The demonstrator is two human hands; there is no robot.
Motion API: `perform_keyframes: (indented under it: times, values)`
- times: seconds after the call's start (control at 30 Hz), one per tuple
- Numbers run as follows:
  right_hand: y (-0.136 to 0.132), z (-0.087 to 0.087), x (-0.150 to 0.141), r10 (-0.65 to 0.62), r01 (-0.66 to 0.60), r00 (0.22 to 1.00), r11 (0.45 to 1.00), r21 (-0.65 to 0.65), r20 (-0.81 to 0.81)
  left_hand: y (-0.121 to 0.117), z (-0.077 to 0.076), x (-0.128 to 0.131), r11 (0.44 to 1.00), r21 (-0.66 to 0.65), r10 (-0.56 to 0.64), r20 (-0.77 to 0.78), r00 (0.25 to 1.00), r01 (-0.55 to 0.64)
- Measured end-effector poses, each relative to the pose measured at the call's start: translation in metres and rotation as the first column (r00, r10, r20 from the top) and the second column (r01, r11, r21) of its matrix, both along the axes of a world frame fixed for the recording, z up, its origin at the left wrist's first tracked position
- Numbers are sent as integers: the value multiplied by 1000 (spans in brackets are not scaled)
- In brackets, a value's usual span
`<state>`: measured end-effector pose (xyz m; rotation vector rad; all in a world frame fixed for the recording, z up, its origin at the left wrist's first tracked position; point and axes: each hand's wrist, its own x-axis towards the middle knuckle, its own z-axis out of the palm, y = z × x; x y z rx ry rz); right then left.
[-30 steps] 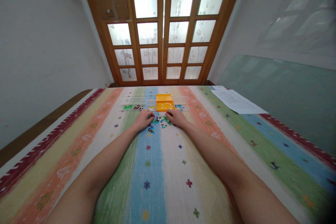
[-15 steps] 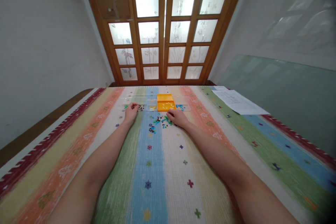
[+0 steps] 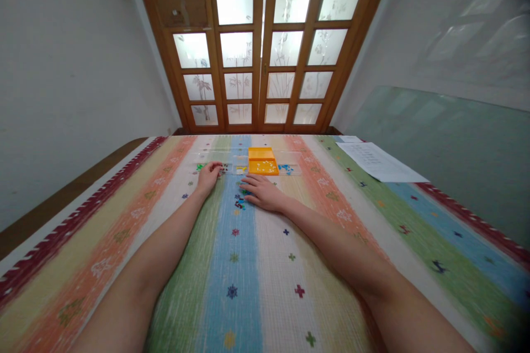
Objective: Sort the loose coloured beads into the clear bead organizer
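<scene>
My left hand (image 3: 208, 177) is over the front of a clear plastic box (image 3: 215, 155) with green pieces (image 3: 199, 167) and dark brown pieces (image 3: 224, 167) in it. Its fingertips are pinched together; anything between them is too small to make out. My right hand (image 3: 264, 193) lies palm down with fingers spread over the loose pile of small coloured pieces (image 3: 240, 204), hiding most of it. Just behind that hand stands an open orange box (image 3: 263, 173) holding white pieces. Yellow pieces (image 3: 241, 169) sit in a clear box on its left, blue pieces (image 3: 285, 169) in another on its right.
A striped, patterned cloth (image 3: 273, 287) covers the table. Printed paper sheets (image 3: 379, 162) lie at the far right, near a pale green glass-like panel (image 3: 451, 138). Wooden doors with frosted panes (image 3: 236, 49) close off the far side.
My right hand has moved left and slightly nearer, from the orange box's front edge onto the pile, and its fingers have spread. My left hand has barely shifted.
</scene>
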<state>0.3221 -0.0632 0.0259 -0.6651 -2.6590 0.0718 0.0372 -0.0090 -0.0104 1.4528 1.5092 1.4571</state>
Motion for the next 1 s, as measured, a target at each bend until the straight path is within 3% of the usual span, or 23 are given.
perform_keyframes:
  times: [0.2, 0.4, 0.57, 0.7, 0.83, 1.0]
  values:
    - [5, -16, -3, -4, 5, 999, 999, -34, 47, -2, -4, 5, 996, 50, -63, -252, 966, 78]
    - [7, -18, -3, 15, -15, 1000, 1000, 4, -12, -14, 6, 13, 992, 79, -58, -433, 899, 101]
    - [14, -13, 6, -114, 117, 977, 993, 3, -179, -24, 15, 20, 980, 104, -88, -540, 837, 170]
    - [30, -10, 26, -297, 312, 886, 950, -16, -355, -31, 20, 29, 967, 87, -137, -615, 777, 239]
    - [46, -7, 52, -448, 481, 726, 873, -80, -522, -39, 25, 38, 927, 61, -227, -693, 684, 370]
    - [64, -16, 75, -649, 667, 572, 724, -176, -500, -45, 31, 45, 846, -14, -369, -738, 565, 534]
